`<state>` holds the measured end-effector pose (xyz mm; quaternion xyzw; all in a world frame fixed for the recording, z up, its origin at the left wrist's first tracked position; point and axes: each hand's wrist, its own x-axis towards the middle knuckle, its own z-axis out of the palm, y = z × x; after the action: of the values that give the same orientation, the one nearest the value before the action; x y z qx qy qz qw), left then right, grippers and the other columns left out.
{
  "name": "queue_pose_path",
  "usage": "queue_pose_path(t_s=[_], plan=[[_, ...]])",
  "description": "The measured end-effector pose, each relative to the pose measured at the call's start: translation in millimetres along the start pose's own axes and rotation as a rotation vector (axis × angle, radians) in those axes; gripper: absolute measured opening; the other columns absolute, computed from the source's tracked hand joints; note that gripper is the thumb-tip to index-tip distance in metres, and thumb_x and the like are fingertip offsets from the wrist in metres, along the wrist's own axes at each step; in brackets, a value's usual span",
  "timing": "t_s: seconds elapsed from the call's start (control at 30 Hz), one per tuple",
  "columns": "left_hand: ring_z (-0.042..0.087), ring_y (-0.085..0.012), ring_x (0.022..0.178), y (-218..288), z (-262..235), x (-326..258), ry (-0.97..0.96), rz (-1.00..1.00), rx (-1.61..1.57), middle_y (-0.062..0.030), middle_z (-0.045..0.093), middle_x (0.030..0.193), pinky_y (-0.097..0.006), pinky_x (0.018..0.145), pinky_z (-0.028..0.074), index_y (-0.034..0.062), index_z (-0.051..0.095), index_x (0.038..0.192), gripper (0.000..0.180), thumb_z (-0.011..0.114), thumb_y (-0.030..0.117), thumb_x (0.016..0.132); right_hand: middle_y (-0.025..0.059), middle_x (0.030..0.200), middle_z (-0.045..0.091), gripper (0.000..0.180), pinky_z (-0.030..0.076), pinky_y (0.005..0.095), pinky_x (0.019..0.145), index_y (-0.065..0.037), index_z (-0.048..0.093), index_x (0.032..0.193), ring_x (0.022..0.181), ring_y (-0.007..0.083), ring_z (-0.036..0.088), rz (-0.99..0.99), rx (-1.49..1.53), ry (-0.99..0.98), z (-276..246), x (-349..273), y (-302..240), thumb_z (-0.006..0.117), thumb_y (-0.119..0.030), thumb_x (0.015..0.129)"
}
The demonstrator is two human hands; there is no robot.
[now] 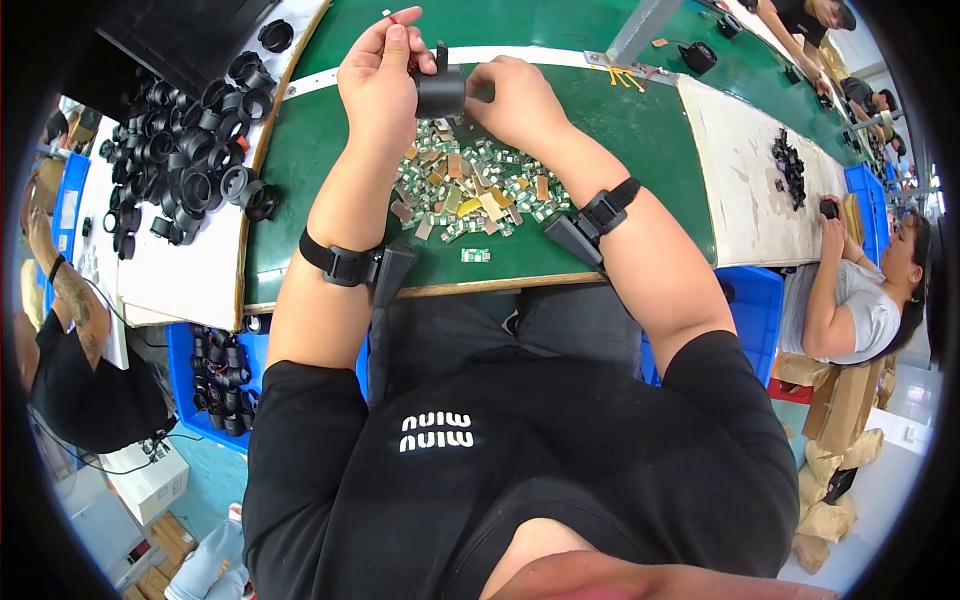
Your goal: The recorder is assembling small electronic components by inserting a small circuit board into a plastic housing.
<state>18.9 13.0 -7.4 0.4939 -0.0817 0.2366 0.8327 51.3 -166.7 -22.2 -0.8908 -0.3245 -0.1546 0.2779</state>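
At the far middle of the green table, my left hand is closed around a black cylindrical housing. Its thumb and forefinger also pinch a thin wire with a small white connector at its tip. My right hand curls its fingers against the right end of the housing; what its fingertips touch inside is hidden. Below both hands lies a heap of small green circuit boards, mixed with tan and yellowish flat pieces. One single board sits apart, near the table's front edge.
Many black ring-shaped parts cover the white board at left. Blue bins flank my legs, the left one holding black parts. A metal post rises at the back, beside yellow strips. Co-workers sit on both sides.
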Motion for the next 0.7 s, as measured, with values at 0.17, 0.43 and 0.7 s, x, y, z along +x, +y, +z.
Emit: queue_pose_path(t_s=[0.17, 0.43, 0.7], plan=[[0.056, -0.0103, 0.07, 7.6, 16.4, -7.3, -0.045, -0.007, 0.129, -0.009, 0.07, 0.093, -0.024, 0.069, 0.049, -0.0095, 0.061, 0.129, 0.029, 0.056, 0.012, 0.109, 0.0157, 0.089, 0.076, 0.016, 0.057, 0.0381, 0.076, -0.001, 0.069, 0.093, 0.08, 0.0303, 0.074, 0.185, 0.408, 0.068, -21.0, -2.2, 7.3, 0.074, -0.017, 0.091], [0.059, -0.0073, 0.062, 12.0, 37.0, -29.0, -0.121, 0.095, 0.396, -0.0057, 0.073, 0.081, -0.021, 0.058, 0.048, -0.0004, 0.073, 0.107, 0.012, 0.068, 0.008, 0.1, 0.0015, 0.079, 0.074, 0.023, 0.048, 0.022, 0.061, -0.002, 0.075, 0.094, 0.069, 0.005, 0.064, 0.175, 0.935, 0.168, -73.3, 5.0, 3.9, 0.08, -0.024, 0.094], [0.054, -0.0083, 0.058, 23.3, 40.4, -30.8, -0.23, 0.502, 0.896, -0.0007, 0.058, 0.065, -0.025, 0.056, 0.045, 0.0036, 0.076, 0.087, 0.001, 0.076, 0.004, 0.086, 0.0013, 0.074, 0.071, 0.011, 0.047, 0.0217, 0.057, 0.001, 0.075, 0.093, 0.063, 0.0062, 0.06, 0.149, 1.086, -0.04, -81.4, 0.6, -3.1, 0.076, -0.01, 0.096]])
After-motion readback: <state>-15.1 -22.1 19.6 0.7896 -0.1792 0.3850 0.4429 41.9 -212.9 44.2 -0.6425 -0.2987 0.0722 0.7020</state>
